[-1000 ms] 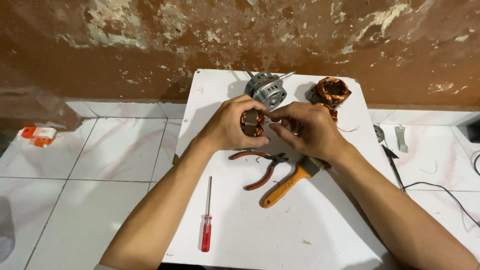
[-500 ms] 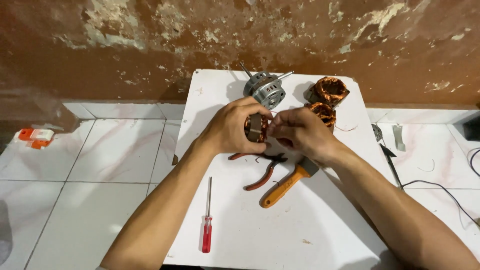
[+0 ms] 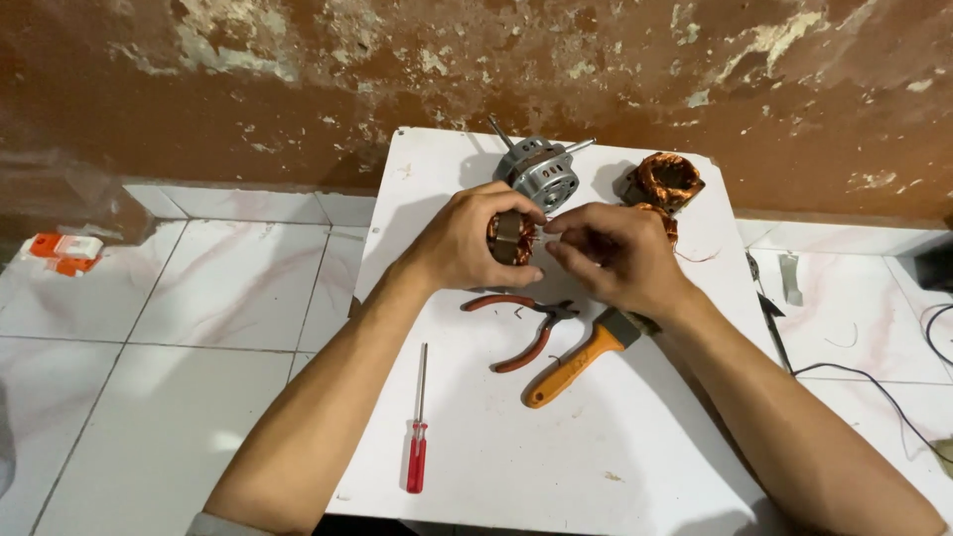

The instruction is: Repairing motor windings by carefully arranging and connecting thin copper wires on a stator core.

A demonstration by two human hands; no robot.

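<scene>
My left hand (image 3: 467, 241) grips a small motor stator (image 3: 510, 239) with copper windings, held above the white board (image 3: 596, 447). My right hand (image 3: 608, 256) meets it from the right, fingertips pinched at the stator's winding; what they pinch is too small to see. Below the hands lie red-handled pliers (image 3: 521, 326) and an orange-handled hammer (image 3: 579, 359). A red screwdriver (image 3: 418, 433) lies near my left forearm.
A grey metal motor housing (image 3: 539, 173) with a shaft stands at the board's far edge. Another copper-wound stator (image 3: 666, 182) sits to its right. White tiled floor surrounds the board, with a black cable (image 3: 874, 387) at right, an orange-white item (image 3: 65, 250) at left, a brown wall behind.
Both hands with the stator have shifted slightly; my right fingers have drawn closer to the winding. The tools on the board have not moved.
</scene>
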